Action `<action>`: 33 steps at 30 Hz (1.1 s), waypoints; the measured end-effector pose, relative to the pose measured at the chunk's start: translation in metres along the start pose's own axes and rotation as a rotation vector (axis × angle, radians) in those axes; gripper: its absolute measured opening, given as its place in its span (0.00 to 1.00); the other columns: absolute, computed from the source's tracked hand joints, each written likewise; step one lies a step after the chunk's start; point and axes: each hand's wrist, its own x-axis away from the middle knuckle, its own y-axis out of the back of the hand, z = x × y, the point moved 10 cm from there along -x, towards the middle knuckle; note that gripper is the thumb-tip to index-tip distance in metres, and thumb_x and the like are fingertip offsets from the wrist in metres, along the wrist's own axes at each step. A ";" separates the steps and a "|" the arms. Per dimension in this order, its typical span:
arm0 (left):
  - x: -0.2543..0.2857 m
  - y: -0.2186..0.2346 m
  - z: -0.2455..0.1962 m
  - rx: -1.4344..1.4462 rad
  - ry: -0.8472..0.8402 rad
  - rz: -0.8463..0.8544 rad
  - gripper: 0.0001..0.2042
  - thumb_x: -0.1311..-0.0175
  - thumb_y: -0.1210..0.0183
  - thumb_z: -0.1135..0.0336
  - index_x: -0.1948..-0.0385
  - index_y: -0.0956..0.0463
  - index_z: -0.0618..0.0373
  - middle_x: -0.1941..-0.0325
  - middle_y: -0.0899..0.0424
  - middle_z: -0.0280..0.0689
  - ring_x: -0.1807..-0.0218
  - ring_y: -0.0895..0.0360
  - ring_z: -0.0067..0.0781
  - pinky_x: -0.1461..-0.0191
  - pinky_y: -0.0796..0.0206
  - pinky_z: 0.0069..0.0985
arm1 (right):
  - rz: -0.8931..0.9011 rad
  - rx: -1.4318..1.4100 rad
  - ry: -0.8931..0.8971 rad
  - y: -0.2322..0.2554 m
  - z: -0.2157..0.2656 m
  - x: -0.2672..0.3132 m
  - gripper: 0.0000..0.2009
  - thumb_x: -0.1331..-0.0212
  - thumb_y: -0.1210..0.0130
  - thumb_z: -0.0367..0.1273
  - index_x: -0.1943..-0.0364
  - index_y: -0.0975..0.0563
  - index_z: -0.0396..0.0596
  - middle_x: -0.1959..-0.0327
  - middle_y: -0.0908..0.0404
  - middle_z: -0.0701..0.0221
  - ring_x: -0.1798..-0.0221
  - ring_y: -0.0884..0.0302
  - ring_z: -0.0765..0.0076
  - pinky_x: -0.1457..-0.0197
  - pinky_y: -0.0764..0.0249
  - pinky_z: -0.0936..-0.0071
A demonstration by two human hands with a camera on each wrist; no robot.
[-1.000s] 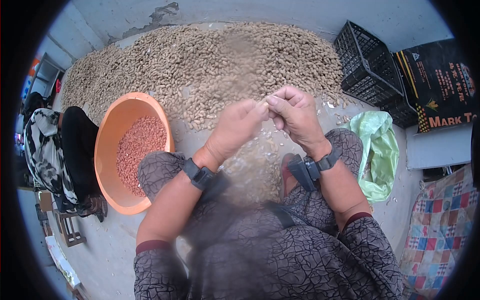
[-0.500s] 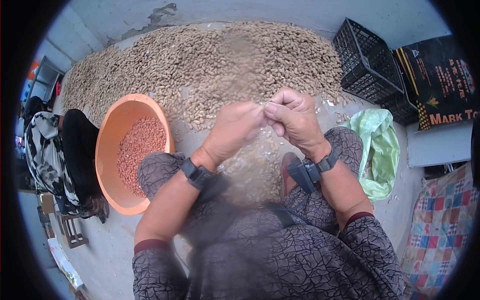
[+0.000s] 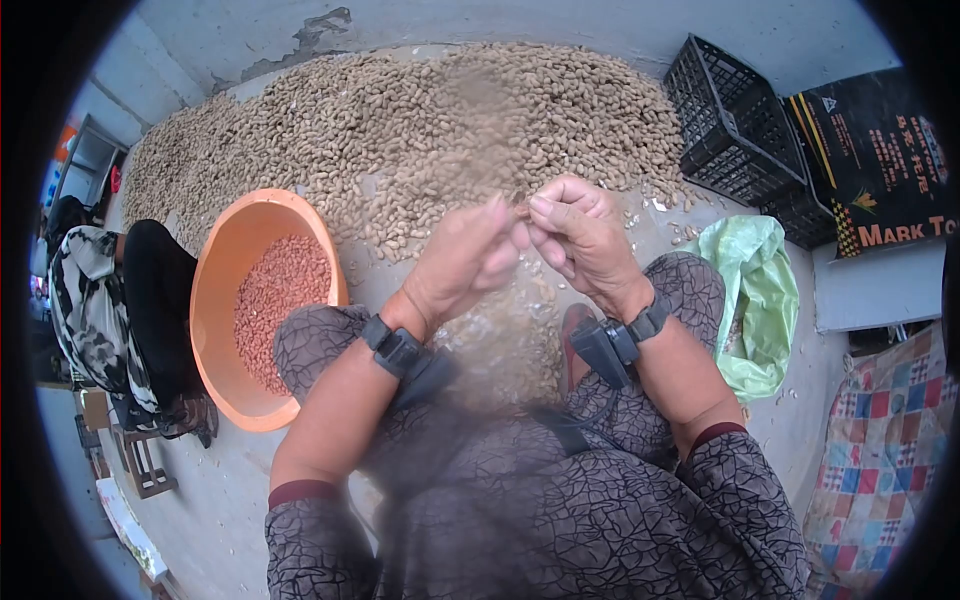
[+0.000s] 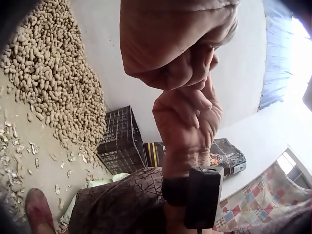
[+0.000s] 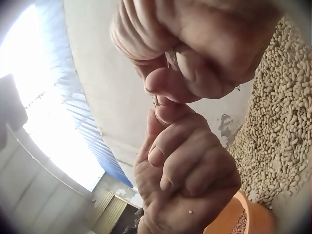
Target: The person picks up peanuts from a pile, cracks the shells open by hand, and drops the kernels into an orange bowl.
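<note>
In front of the body, the left hand (image 3: 462, 256) and right hand (image 3: 588, 240) meet at their fingertips. A small brown peanut piece (image 3: 521, 207) shows between them. The right wrist view has the left hand (image 5: 187, 170) below, thumb and finger pinching a thin shell edge (image 5: 156, 101). Above it, the curled fingers of the right hand (image 5: 195, 44) hold a brownish shell bit (image 5: 171, 58). In the left wrist view, the left hand (image 4: 170, 41) hides what is pinched; the right hand (image 4: 187, 122) is beneath it.
Unshelled peanuts (image 3: 400, 130) lie heaped along the wall. An orange basin (image 3: 215, 290) of red kernels (image 3: 280, 300) stands left, beside a seated person (image 3: 100, 290). Shells (image 3: 510, 340) lie between the legs. At right are a green bag (image 3: 765, 310) and black crates (image 3: 730, 120).
The left fingers have shifted and spread slightly from the right ones, and a brown piece now shows between the fingertips. The right hand has hardly moved.
</note>
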 end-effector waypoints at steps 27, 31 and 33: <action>-0.005 -0.011 0.000 -0.487 -0.052 -0.058 0.13 0.38 0.48 0.69 0.55 0.26 0.65 0.33 0.42 0.39 0.80 0.37 0.08 0.78 0.43 0.09 | -0.157 0.234 -0.389 0.016 -0.035 0.003 0.32 0.37 0.71 0.58 0.67 0.30 0.40 0.82 0.29 0.73 0.92 0.41 0.86 0.92 0.48 0.90; -0.006 -0.004 0.001 -0.598 -0.059 -0.105 0.08 0.38 0.49 0.70 0.62 0.25 0.64 0.53 0.24 0.37 0.78 0.33 0.09 0.76 0.41 0.08 | -0.150 0.263 -0.404 0.014 -0.040 0.004 0.28 0.34 0.73 0.53 0.68 0.33 0.40 0.82 0.28 0.68 0.91 0.41 0.83 0.92 0.47 0.87; -0.007 -0.002 0.006 -0.618 -0.027 -0.095 0.07 0.38 0.49 0.70 0.66 0.25 0.63 0.62 0.20 0.35 0.78 0.32 0.10 0.76 0.40 0.08 | -0.098 0.294 -0.427 0.014 -0.046 0.004 0.28 0.34 0.72 0.52 0.67 0.32 0.39 0.79 0.26 0.66 0.89 0.34 0.81 0.92 0.44 0.87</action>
